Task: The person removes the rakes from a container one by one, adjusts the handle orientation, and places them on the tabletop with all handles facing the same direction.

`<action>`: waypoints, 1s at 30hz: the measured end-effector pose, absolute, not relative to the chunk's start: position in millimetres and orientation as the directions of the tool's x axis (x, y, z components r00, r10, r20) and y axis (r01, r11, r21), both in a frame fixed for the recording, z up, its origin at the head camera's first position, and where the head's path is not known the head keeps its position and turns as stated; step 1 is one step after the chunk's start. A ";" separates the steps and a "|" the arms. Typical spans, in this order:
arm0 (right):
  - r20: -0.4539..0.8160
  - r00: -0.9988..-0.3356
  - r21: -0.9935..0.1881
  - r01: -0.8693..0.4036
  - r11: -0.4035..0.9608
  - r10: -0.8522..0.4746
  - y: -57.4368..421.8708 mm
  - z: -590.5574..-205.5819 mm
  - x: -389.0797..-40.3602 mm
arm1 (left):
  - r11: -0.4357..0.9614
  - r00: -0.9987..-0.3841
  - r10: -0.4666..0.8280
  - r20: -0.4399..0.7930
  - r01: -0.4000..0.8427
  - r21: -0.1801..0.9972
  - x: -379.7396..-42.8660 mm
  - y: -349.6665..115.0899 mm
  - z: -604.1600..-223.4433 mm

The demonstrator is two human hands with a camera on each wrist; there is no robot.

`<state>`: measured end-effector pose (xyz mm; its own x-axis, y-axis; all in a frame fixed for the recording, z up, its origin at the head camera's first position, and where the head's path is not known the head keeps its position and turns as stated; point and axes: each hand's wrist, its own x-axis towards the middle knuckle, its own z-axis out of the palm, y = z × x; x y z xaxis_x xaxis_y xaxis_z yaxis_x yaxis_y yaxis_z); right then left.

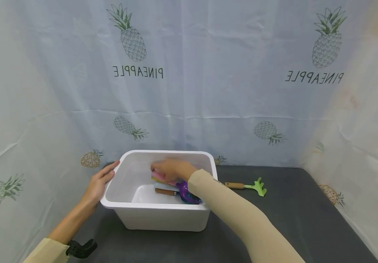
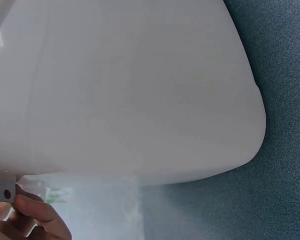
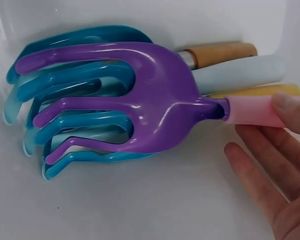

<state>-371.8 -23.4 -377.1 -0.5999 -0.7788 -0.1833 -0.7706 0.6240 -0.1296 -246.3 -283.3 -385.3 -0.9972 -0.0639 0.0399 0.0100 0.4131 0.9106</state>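
A white plastic basin (image 1: 162, 219) stands on the dark table. At its left rim, my left hand (image 1: 99, 184) grips the edge; in the left wrist view, the fingers (image 2: 42, 215) curl beside the white wall. Inside the basin, my right hand (image 1: 173, 168) pinches the pink handle (image 3: 255, 110) of a purple hand rake (image 3: 160, 100) between thumb and fingers. This rake lies over several blue garden tools (image 3: 90, 36), partly hiding them. Their handles, one wooden (image 3: 222, 54), one pale blue (image 3: 242, 72) and one yellow (image 3: 260, 91), lie side by side.
A green hand rake (image 1: 259, 187) with a wooden handle lies on the table, right of the basin. Behind the table (image 1: 294, 212) hangs a pale pineapple-print curtain (image 1: 195, 91), which also runs along both sides. A black band (image 1: 81, 249) is on the left wrist.
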 end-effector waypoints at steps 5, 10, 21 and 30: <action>-0.179 -0.601 -0.132 -0.770 0.625 -0.779 -22.4 -374.0 -370.9 | 0.420 -0.997 -0.069 0.027 -0.004 0.907 -245.9 -282.5 -384.7; -0.177 -0.596 -0.176 -0.764 0.621 -0.783 -19.7 -370.3 -370.6 | 0.432 -0.997 -0.071 0.019 -0.013 0.902 -245.5 -282.1 -383.7; -0.219 -0.616 -0.316 -0.689 0.652 -0.757 -12.4 -355.7 -368.6 | 0.424 -0.997 -0.073 0.006 -0.025 0.906 -246.4 -282.5 -383.2; -0.200 -0.572 -0.374 -0.706 0.601 -0.796 -7.0 -335.8 -366.0 | 0.415 -0.997 -0.073 -0.007 -0.037 0.909 -248.7 -283.3 -385.5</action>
<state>-366.0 -7.0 -335.8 -0.5717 -0.7956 -0.2002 -0.7058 0.6014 -0.3744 -248.7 -283.3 -385.5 -0.9973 -0.0733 -0.0067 -0.0366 0.4153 0.9090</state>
